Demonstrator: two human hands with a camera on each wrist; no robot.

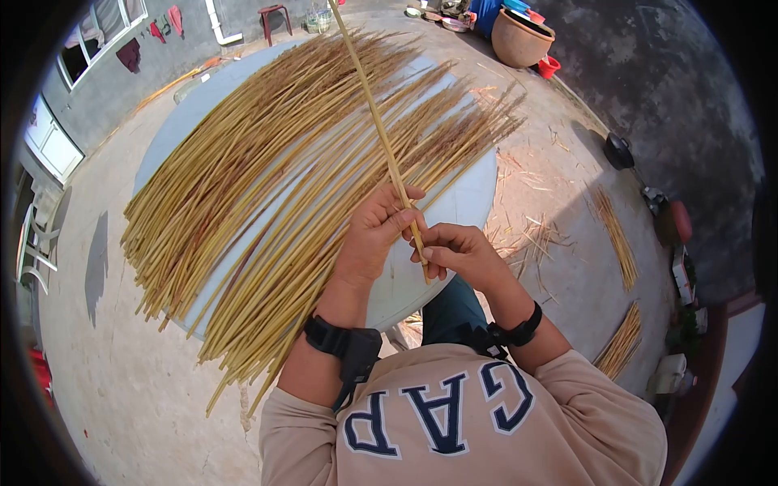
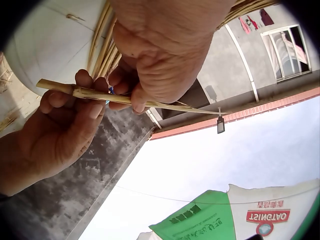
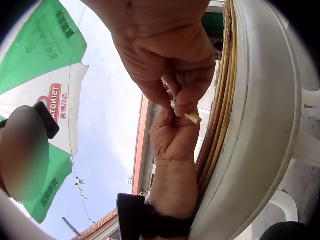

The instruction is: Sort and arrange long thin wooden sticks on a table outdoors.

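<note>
One long yellow stalk (image 1: 374, 113) slants up and away from both hands over the table. My left hand (image 1: 381, 225) grips it a short way above its cut lower end. Just below, my right hand (image 1: 455, 249) pinches the same stalk between thumb and fingers. In the left wrist view a ragged, peeled joint shows on the stalk (image 2: 56, 86) between the right fingers. The stalk's tip (image 3: 194, 118) pokes out under the right hand in the right wrist view. Many seed-topped stalks (image 1: 219, 178) lie spread across the round pale table (image 1: 474, 198), below and left of the hands.
Two small bundles of stalks (image 1: 616, 239) lie on the concrete floor at right, with loose scraps (image 1: 535, 243) nearer the table. A large clay pot (image 1: 519, 44) and a red bucket (image 1: 549, 66) stand at the back. White plastic chairs (image 1: 36, 247) are at far left.
</note>
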